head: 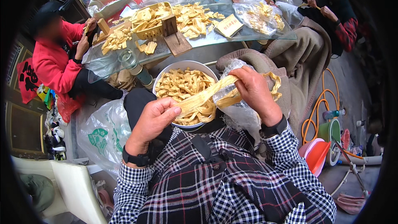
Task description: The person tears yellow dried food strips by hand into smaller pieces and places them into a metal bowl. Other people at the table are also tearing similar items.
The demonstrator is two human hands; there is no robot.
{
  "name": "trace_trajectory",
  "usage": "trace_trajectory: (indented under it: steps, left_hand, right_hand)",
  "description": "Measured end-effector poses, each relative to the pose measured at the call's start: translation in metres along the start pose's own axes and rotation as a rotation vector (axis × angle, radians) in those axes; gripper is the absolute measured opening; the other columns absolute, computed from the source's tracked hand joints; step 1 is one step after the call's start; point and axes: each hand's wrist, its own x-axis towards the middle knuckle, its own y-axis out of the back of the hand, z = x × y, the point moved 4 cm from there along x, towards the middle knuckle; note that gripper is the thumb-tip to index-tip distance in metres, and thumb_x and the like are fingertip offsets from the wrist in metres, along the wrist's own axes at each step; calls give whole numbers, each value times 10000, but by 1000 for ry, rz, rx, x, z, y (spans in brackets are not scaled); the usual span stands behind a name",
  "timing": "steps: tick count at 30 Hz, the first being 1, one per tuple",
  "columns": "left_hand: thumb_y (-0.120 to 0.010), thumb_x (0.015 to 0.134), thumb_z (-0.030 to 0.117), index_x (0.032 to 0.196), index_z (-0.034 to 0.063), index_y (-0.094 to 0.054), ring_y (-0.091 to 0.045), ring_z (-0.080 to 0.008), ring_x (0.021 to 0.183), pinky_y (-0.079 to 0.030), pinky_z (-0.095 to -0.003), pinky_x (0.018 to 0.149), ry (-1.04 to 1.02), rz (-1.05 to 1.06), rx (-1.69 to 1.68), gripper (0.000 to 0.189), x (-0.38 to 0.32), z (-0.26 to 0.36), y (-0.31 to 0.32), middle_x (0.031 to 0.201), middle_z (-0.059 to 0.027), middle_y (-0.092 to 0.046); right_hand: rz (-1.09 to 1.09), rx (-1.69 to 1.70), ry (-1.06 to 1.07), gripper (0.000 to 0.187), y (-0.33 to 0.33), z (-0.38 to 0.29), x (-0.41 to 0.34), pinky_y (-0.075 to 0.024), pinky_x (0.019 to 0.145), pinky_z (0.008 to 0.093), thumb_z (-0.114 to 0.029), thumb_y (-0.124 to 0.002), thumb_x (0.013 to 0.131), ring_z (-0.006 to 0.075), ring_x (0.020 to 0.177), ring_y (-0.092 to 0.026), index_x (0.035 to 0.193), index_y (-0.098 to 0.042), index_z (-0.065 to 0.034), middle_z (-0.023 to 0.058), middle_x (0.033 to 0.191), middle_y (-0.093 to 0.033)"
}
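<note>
My left hand (155,119) pinches one end of a long, flat pale-yellow strip (206,94) between thumb and fingers. My right hand (255,91) grips the same strip farther along, and it is stretched between the two. Beyond the right fingers a yellow loop (275,82) hangs out. Under the strip stands a round white basin (159,77) filled with folded yellow pieces (183,85). A clear plastic bag (244,115) lies beneath my right hand, with more yellow strip against it.
Ahead, a glass table (214,45) bears loose yellow pieces (191,18), a yellow basket (149,34), a wooden stand with a spike (177,42) and a card with writing (229,25). People sit at left (56,56) and right (337,18), both handling strips. A brown blanket (298,56) drapes right.
</note>
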Motion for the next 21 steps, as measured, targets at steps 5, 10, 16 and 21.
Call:
trace_trajectory:
  steps: [5, 10, 16, 21]
  left_hand:
    - [-544, 1027, 226, 917, 70, -569, -425, -27, 637, -346, -196, 563, -54, -61, -152, 193, 15, -3, -13, 729, 70, -498]
    - [-475, 1055, 292, 985, 13, -545, -551, -114, 744, -447, -252, 729, -175, -139, -485, 296, 14, 8, -19, 807, -41, -586]
    - [-526, 1025, 264, 1132, -22, -629, -602, -276, 1146, -376, -406, 1077, -461, 73, -68, 323, -5, 29, -6, 1147, -157, -674]
    - [-671, 908, 226, 910, 97, -634, -601, -243, 1100, -251, -544, 1105, -773, 222, 1018, 134, -13, 54, -19, 1088, -47, -641]
  right_hand:
    - [-100, 240, 329, 571, -33, -53, 3, -420, 982, 452, -77, -705, 740, 340, 1116, -571, 1292, -562, -66, 152, 1173, -612]
    - [-231, 532, 241, 180, -60, -50, 5, -503, 693, 429, -83, -589, 898, 406, 839, -630, 1076, -585, -56, 186, 901, -628]
    - [-310, 480, 201, 184, -71, -64, 0, -488, 615, 449, -226, -551, 992, 419, 740, -622, 1097, -570, -75, 203, 822, -614]
    - [-360, 921, 46, 308, -55, -71, 1, -452, 551, 353, -314, -494, 1047, 196, 587, -559, 1090, -567, -18, 44, 704, -549]
